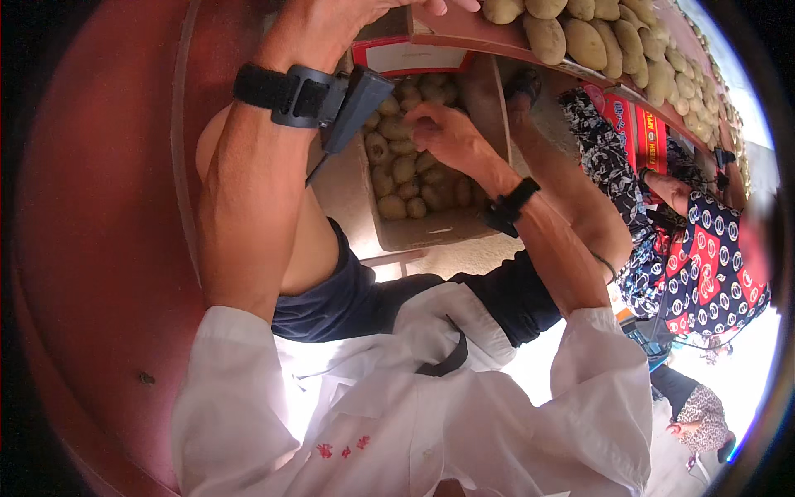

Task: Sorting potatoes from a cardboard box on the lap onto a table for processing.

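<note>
My left hand [372, 7] is cut off by the top edge, its fingertips close to oval, brownish-green fruit, apparently kiwifruit [546, 41], lined up on a red sorting surface [472, 34]. Whether it holds anything is hidden. Below and to the right, my right hand [450, 138] hovers over a cardboard box [428, 236] with many similar fruit [404, 169] in it. Its fingers are curled; a dark patch beneath them could be shadow or a fruit. Both wrists carry black straps, the left one with a dark device [360, 109].
A red panel [112, 217] fills the left side. At right sits another person [708, 248] in patterned clothes, an arm near the fruit row. Red printed cartons [649, 140] stand under the sorting surface. Farther back is one more person [702, 410]. My knees flank the box.
</note>
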The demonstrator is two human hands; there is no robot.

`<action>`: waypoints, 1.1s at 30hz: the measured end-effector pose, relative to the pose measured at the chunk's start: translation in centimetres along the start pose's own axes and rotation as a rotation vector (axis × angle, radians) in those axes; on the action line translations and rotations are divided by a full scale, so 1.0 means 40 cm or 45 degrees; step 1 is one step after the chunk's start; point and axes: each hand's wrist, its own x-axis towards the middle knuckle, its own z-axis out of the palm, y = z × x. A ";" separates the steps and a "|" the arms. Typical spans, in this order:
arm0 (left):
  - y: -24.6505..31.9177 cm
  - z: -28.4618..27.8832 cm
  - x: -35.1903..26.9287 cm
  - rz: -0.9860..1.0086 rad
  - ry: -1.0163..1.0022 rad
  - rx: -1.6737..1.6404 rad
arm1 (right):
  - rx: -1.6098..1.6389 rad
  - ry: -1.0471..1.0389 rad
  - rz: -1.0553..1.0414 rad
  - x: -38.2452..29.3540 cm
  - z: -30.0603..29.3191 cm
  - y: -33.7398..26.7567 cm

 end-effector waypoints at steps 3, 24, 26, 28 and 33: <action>-0.007 -0.010 -0.021 0.009 0.002 0.010 | -0.380 -0.039 0.017 0.089 0.002 0.086; -0.061 -0.013 0.167 -0.067 -0.148 0.057 | -1.673 0.108 0.287 0.278 -0.185 0.301; -0.061 -0.011 0.183 -0.059 -0.164 0.066 | -1.737 0.168 0.298 0.288 -0.188 0.321; -0.059 -0.009 0.191 -0.061 -0.169 0.063 | -1.679 0.261 0.277 0.288 -0.189 0.342; -0.049 0.000 0.194 -0.063 -0.163 0.058 | -1.664 0.337 0.253 0.251 -0.188 0.370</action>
